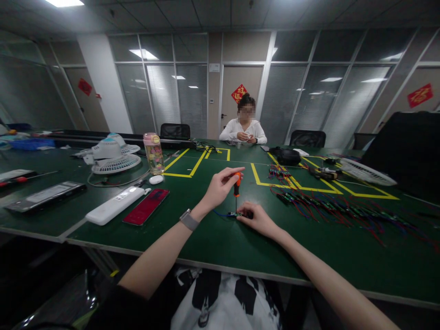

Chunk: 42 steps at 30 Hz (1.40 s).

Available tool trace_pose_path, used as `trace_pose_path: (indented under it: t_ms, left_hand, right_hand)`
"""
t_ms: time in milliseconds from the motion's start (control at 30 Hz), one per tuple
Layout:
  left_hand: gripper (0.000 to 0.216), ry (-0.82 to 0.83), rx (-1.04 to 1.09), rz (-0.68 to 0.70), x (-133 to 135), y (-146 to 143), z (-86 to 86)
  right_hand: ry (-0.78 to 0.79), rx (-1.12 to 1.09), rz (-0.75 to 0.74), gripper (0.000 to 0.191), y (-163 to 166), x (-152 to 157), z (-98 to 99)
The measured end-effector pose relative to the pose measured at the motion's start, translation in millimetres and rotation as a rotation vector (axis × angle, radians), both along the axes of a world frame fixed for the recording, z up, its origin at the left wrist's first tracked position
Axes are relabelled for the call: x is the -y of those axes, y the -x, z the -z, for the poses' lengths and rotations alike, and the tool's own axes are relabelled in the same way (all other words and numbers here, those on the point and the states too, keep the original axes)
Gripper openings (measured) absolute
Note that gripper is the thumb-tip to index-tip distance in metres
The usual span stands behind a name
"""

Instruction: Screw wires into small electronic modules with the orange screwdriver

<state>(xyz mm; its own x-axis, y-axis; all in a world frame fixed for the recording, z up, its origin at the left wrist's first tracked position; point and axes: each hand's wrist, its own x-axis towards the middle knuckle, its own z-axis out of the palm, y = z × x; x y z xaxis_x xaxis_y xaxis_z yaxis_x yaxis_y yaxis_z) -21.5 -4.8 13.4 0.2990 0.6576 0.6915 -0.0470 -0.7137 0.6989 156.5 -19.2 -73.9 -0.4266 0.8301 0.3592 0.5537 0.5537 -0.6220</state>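
Note:
My left hand (222,185) is closed round the orange and black handle of a screwdriver (237,185), which stands upright. Its thin shaft runs down to a small green circuit board (233,214) lying on the green table. My right hand (253,216) pinches the right end of that board, with the fingertips close to the screwdriver's tip. A blue wire (220,213) leads off the board to the left. Whether the tip sits in a screw is too small to tell.
Several wired circuit boards (330,206) lie in a row at the right. A red phone (146,207), a white power strip-like device (115,205), a bottle (154,153) and a fan (115,156) stand to the left. Across the table sits a person (243,128).

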Motion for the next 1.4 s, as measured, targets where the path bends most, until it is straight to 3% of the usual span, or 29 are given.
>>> trace_pose_path:
  t_ms: [133,333,500,700,867,1033,1200,1400]
  left_hand:
    - [0.024,0.001,0.010,-0.061,2.3,-1.2,0.2]
    - [0.031,0.026,-0.029,0.016,2.5,-0.7,-0.4]
    - [0.028,-0.017,-0.036,-0.102,3.0,-0.3,1.0]
    - [0.034,0.045,-0.034,0.016,3.7,0.2,-1.6]
    - [0.030,0.047,-0.017,-0.029,2.5,-0.6,-0.4]
    - [0.034,0.066,-0.018,0.043,1.9,-0.8,0.3]
    - [0.029,0.008,-0.003,-0.064,3.0,-1.6,1.3]
    - [0.035,0.079,-0.018,0.027,5.3,-2.6,-0.6]
  right_hand:
    - [-0.006,-0.005,0.004,0.011,-0.1,0.3,0.7]
    - [-0.012,-0.004,-0.001,0.010,-0.2,0.3,1.2]
    - [-0.006,-0.012,0.002,0.009,-0.3,0.3,1.4]
    - [-0.009,-0.012,0.001,0.009,-0.3,0.2,1.6]
    - [-0.020,-0.014,0.000,0.010,0.0,0.0,2.5]
    - [-0.014,-0.015,0.005,0.011,0.3,1.2,1.4]
    - [-0.003,-0.014,0.014,0.010,1.1,2.4,-0.2]
    - [-0.004,-0.014,0.011,0.009,-0.1,1.3,0.4]
